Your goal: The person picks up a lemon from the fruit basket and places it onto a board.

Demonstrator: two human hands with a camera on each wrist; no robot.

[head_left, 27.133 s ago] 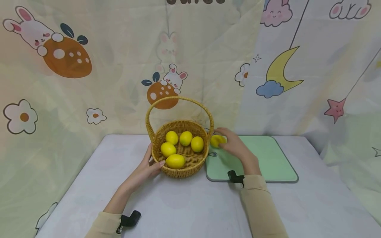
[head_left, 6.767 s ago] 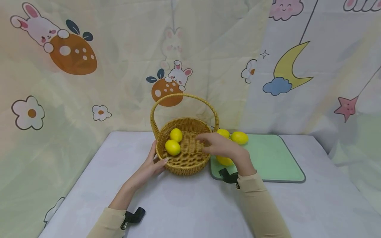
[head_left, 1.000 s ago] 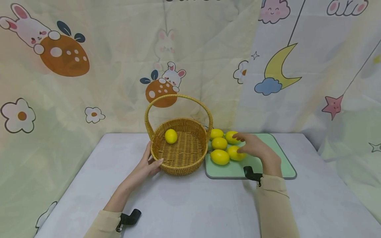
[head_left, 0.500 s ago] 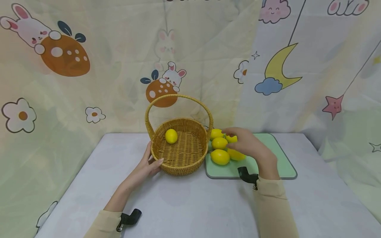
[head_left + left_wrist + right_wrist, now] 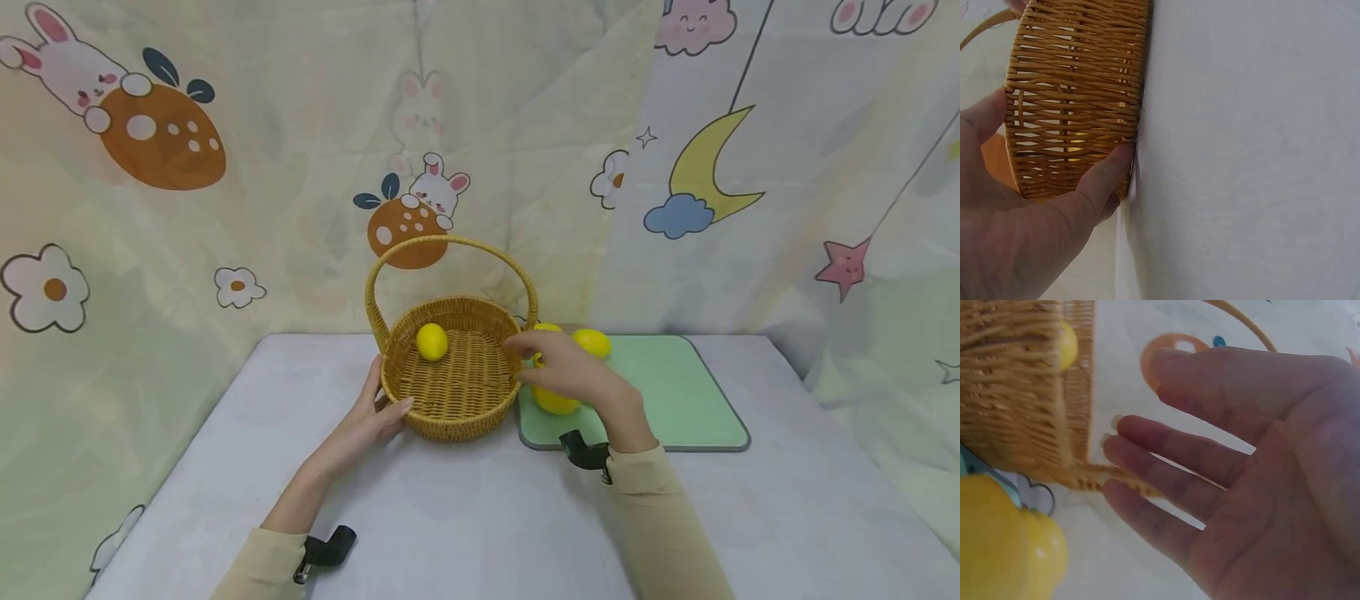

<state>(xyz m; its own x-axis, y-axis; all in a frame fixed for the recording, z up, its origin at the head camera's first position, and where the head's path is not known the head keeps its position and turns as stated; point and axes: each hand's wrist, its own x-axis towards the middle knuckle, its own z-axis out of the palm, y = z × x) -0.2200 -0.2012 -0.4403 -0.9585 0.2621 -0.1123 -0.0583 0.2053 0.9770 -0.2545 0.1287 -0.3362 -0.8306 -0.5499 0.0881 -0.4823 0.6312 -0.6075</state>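
A wicker basket (image 5: 453, 429) with a tall arched handle stands mid-table in the head view, one lemon (image 5: 432, 342) inside at its left. My left hand (image 5: 378, 417) holds the basket's left side; in the left wrist view the thumb lies at the rim and a finger reaches down the woven wall (image 5: 1079, 94). Over the basket's right rim hovers my right hand (image 5: 573, 371), its fingers spread with nothing in them, as the right wrist view shows. Beside the basket several lemons (image 5: 592, 343) lie on a green cutting board (image 5: 660, 400), some partly hidden behind the right hand.
The cutting board reaches right from the basket on the white-covered table (image 5: 450, 517). A patterned cloth (image 5: 300, 167) with rabbits, flowers and a moon hangs just behind the table. Black wrist-camera mounts (image 5: 330, 546) stick out at both cuffs.
Across the frames, lemons went from the basket to the cutting board, leaving one inside. In the last second my right hand moved left from the board to the basket rim. The left hand stayed.
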